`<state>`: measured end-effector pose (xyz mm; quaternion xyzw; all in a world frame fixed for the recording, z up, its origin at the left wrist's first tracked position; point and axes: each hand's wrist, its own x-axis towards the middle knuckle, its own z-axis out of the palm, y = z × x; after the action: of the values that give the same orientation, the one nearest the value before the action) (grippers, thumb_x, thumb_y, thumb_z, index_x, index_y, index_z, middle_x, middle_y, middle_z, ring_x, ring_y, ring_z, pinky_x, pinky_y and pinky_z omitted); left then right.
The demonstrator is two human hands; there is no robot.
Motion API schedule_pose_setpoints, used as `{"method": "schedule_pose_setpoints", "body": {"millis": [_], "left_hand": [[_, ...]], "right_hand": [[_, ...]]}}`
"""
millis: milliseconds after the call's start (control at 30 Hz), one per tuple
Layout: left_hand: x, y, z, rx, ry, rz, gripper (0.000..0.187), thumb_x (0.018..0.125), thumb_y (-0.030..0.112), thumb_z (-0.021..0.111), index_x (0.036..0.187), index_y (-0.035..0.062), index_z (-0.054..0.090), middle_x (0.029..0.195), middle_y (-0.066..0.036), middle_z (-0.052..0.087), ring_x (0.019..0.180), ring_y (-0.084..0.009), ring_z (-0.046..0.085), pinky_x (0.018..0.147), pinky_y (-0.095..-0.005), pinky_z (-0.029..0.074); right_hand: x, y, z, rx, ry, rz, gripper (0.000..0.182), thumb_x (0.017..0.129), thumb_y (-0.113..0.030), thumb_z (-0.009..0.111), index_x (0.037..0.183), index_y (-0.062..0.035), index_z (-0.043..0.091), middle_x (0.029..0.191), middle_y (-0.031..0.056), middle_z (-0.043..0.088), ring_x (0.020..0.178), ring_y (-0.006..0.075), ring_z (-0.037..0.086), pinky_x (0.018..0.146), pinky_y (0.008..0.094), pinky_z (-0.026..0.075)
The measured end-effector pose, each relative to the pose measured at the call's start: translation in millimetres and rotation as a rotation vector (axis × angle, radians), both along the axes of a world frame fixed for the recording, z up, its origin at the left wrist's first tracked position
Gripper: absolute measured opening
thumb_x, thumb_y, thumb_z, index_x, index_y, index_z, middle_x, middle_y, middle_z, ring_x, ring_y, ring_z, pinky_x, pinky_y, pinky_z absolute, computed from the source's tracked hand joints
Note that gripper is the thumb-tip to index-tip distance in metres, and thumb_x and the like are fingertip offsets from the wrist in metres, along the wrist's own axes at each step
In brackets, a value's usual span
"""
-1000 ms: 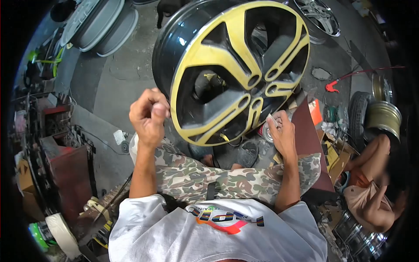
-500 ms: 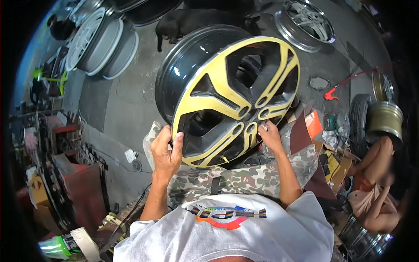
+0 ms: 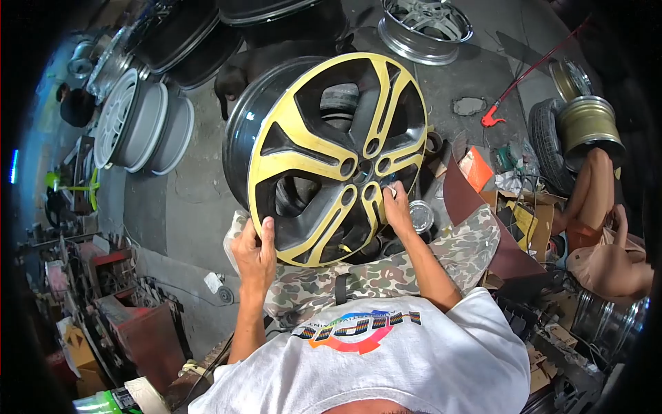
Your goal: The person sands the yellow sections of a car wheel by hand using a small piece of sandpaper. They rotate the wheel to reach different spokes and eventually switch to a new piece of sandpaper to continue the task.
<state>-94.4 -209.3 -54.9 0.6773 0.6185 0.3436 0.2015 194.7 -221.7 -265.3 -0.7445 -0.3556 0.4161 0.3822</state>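
One black alloy wheel with yellow-coated spokes, propped upright against camouflage-clad knees. Left hand clamped on its near rim; right hand pressing a small pale scrap, seemingly sandpaper, beside the hub. Yellow coating mostly intact, so sanding likely early. Three pale rims far left; one chrome rim beyond.

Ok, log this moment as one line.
left hand: grips wheel rim edge | right hand: pressed on spoke near hub | wheel: upright on lap
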Motion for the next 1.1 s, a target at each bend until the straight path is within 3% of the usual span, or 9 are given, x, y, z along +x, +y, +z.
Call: {"method": "schedule_pose_setpoints", "body": {"millis": [133, 200, 533, 667, 800, 933, 1000, 1033, 1100], "left_hand": [[-0.9, -9.9, -13.7, -0.007, -0.011, 0.055, 0.022, 0.103, 0.017, 0.065, 0.09, -0.0019, 0.064, 0.061, -0.01, 0.053, 0.052, -0.0156, 0.048, 0.052, -0.035, 0.038], [4.3, -11.2, -9.7, 0.0, -0.033, 0.101, 0.028, 0.103, 0.018, 0.065, 0.084, -0.0019, 0.061, 0.06, -0.011, 0.05, 0.051, -0.0174, 0.046, 0.052, -0.0362, 0.037], [8.2, 119.8, 37.4, 0.161, 0.257, -0.155, 0.053, 0.098, 0.039, 0.068, 0.066, -0.0012, 0.055, 0.059, -0.023, 0.053, 0.057, -0.0445, 0.054, 0.055, -0.0476, 0.042], [1.7, 125.5, 51.7, 0.074, 0.334, -0.118, 0.054, 0.097, 0.04, 0.07, 0.067, -0.0016, 0.054, 0.058, -0.022, 0.053, 0.057, -0.0445, 0.054, 0.057, -0.0477, 0.044], [0.2, 110.3, 67.9, 0.262, 0.218, -0.084, 0.026, 0.094, 0.025, 0.074, 0.096, 0.0001, 0.069, 0.093, -0.014, 0.068, 0.081, -0.0304, 0.066, 0.073, -0.0407, 0.051], [73.0, 61.6, 112.6, 0.435, -0.341, -0.663, 0.041, 0.075, 0.02, 0.089, 0.109, 0.0033, 0.073, 0.107, -0.01, 0.073, 0.098, -0.0284, 0.069, 0.087, -0.0382, 0.053], [132.6, 12.2, 132.7, 0.451, -0.683, -1.087, 0.035, 0.078, 0.034, 0.082, 0.095, 0.0057, 0.071, 0.106, -0.011, 0.069, 0.105, -0.0331, 0.063, 0.089, -0.0429, 0.049], [163.9, -15.9, 143.0, 0.442, -0.82, -1.301, 0.035, 0.074, 0.035, 0.082, 0.09, 0.0061, 0.07, 0.097, -0.01, 0.067, 0.1, -0.0327, 0.062, 0.089, -0.0457, 0.048], [191.2, -47.6, 147.1, 0.579, -0.938, -1.481, 0.037, 0.07, 0.036, 0.083, 0.089, 0.0064, 0.07, 0.09, -0.011, 0.062, 0.099, -0.0332, 0.061, 0.087, -0.0479, 0.047]], "right_hand": [[-6.6, 5.8, 7.4, 0.019, 0.014, 0.018, 0.031, 0.098, -0.028, 0.054, 0.104, 0.0029, 0.054, 0.099, 0.0253, 0.065, 0.094, 0.0431, 0.061, 0.088, 0.0464, 0.047], [-14.6, -0.2, 6.1, -0.044, 0.183, -0.126, 0.029, 0.101, -0.026, 0.05, 0.105, 0.0016, 0.056, 0.102, 0.0142, 0.064, 0.098, 0.0256, 0.059, 0.09, 0.0399, 0.045], [-92.4, -22.5, -32.0, 0.027, 0.727, -0.393, 0.024, 0.101, -0.027, 0.045, 0.098, -0.0045, 0.055, 0.095, 0.0033, 0.054, 0.088, 0.0148, 0.049, 0.081, 0.034, 0.044], [-90.9, -25.2, -3.3, -0.064, 0.781, -0.278, 0.021, 0.101, -0.027, 0.047, 0.097, -0.0101, 0.058, 0.084, -0.0004, 0.055, 0.075, 0.0119, 0.053, 0.067, 0.0268, 0.041], [-87.1, -29.2, -4.2, -0.029, 0.78, -0.199, 0.023, 0.102, -0.03, 0.049, 0.104, -0.0119, 0.063, 0.092, -0.0013, 0.066, 0.076, 0.0107, 0.058, 0.064, 0.0268, 0.041], [-80.2, -33.2, -11.9, 0.04, 0.835, -0.172, 0.023, 0.103, -0.03, 0.049, 0.104, -0.0109, 0.061, 0.097, -0.0003, 0.063, 0.083, 0.0098, 0.057, 0.063, 0.0243, 0.041], [-67.3, -41.7, -43.2, 0.234, -0.075, 0.221, 0.024, 0.104, -0.03, 0.046, 0.104, -0.0111, 0.06, 0.098, 0.0008, 0.063, 0.083, 0.0116, 0.057, 0.066, 0.0262, 0.043], [-72.3, -29.2, -7.4, -0.028, 0.824, -0.13, 0.023, 0.104, -0.028, 0.045, 0.106, -0.0102, 0.06, 0.101, 0.0021, 0.064, 0.084, 0.0133, 0.058, 0.068, 0.0279, 0.044], [-67.6, -32.6, -22.8, -0.05, 0.791, -0.105, 0.023, 0.104, -0.026, 0.044, 0.107, -0.0095, 0.06, 0.1, 0.0026, 0.064, 0.083, 0.0134, 0.058, 0.069, 0.0293, 0.044]]}}
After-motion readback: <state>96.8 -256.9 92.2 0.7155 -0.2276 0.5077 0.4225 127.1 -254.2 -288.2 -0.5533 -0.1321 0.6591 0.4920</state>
